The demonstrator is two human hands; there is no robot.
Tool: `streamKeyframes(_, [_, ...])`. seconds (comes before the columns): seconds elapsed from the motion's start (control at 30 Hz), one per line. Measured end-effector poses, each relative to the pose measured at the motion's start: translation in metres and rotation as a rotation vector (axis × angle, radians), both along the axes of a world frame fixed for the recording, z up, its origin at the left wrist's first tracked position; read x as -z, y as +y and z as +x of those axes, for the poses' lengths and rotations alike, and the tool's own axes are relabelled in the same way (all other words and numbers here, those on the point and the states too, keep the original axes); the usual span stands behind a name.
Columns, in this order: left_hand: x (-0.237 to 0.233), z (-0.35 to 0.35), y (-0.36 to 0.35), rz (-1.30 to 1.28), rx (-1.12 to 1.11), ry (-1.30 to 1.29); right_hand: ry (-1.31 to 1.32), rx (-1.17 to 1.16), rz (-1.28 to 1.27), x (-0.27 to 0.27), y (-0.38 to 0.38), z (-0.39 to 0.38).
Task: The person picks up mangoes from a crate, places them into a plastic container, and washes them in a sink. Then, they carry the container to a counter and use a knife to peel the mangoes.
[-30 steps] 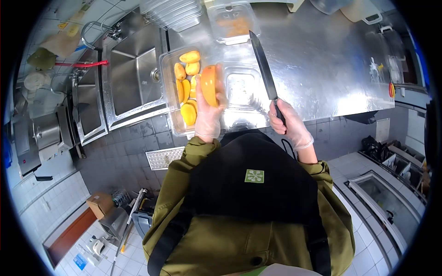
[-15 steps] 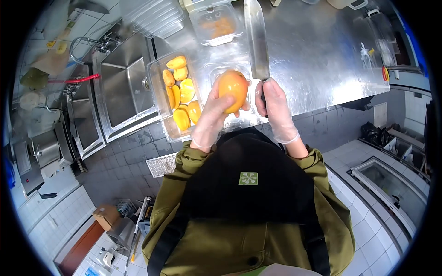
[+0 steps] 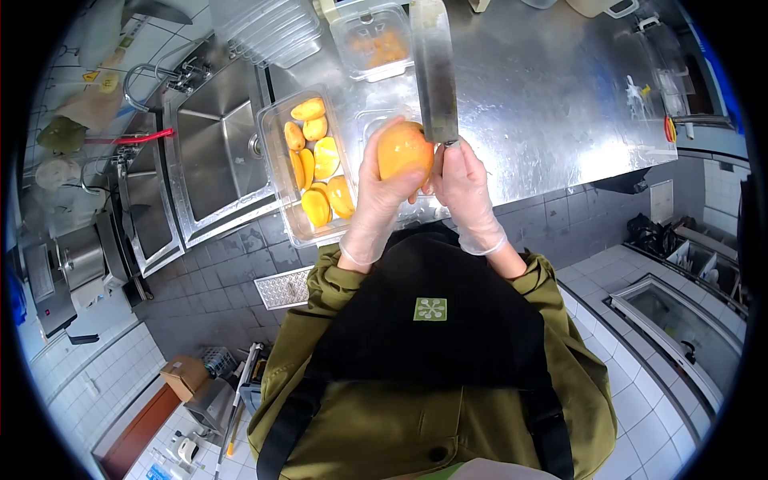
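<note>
My left hand (image 3: 382,196), in a clear glove, is wrapped round a whole mango (image 3: 404,152) with orange skin. In my gloved right hand (image 3: 466,188) is the handle of a large knife (image 3: 436,76), its broad blade pointing away from me. The lower part of the blade overlaps the mango's right edge in this view. Behind the mango, a clear tray (image 3: 374,120) on the counter is mostly hidden. To the left of my hands, a clear rectangular container (image 3: 276,172) holds several yellow mango pieces (image 3: 325,158).
The steel counter (image 3: 552,88) stretches off to the right. A sink (image 3: 216,152) lies left of the container. At the back are a clear box (image 3: 376,46) with orange pieces inside and a stack of clear containers (image 3: 276,32).
My right hand has brought the knife left, against the mango's right side in view. The left hand still holds the mango in nearly the same place.
</note>
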State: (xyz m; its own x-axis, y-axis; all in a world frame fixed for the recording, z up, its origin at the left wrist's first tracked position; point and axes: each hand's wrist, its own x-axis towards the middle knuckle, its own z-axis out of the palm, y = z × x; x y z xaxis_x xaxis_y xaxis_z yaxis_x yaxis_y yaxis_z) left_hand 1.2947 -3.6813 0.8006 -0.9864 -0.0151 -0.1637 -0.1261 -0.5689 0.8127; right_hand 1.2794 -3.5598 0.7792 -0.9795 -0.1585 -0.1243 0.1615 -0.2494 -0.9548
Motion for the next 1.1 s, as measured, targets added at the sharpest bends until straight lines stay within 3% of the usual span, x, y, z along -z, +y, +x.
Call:
streamKeyframes(0.2, [0.009,0.004,0.007,-0.131,-0.113,0.026,0.059,-0.019,-0.117,0.006,-0.006,0.003])
streamKeyframes(0.3, [0.012,0.005,0.005,-0.105,-0.098,0.034,0.033,0.004,-0.056,-0.002,-0.009,0.006])
streamKeyframes(0.5, [0.001,0.005,0.007,-0.118,-0.160,-0.008,0.180,0.011,0.310,0.018,-0.004,0.009])
streamKeyframes(0.6, [-0.001,0.001,0.006,-0.143,-0.201,-0.004,0.309,-0.022,0.510,0.001,0.007,0.005])
streamKeyframes(0.7, [0.005,0.001,0.000,-0.135,-0.151,0.005,0.180,-0.178,0.669,-0.018,0.017,-0.001])
streamKeyframes(0.8, [0.000,-0.005,0.005,-0.073,-0.368,-0.080,0.167,-0.273,0.718,-0.018,0.025,0.002])
streamKeyframes(0.9, [0.000,-0.016,-0.019,-0.159,-0.304,0.000,0.381,-0.179,0.692,0.008,0.028,0.019])
streamKeyframes(1.03, [0.013,-0.017,-0.023,-0.231,-0.028,-0.111,0.341,-0.239,0.768,0.001,0.028,0.006])
streamKeyframes(1.1, [0.014,-0.017,-0.016,-0.175,0.009,-0.107,0.266,-0.310,0.780,0.000,0.028,0.000])
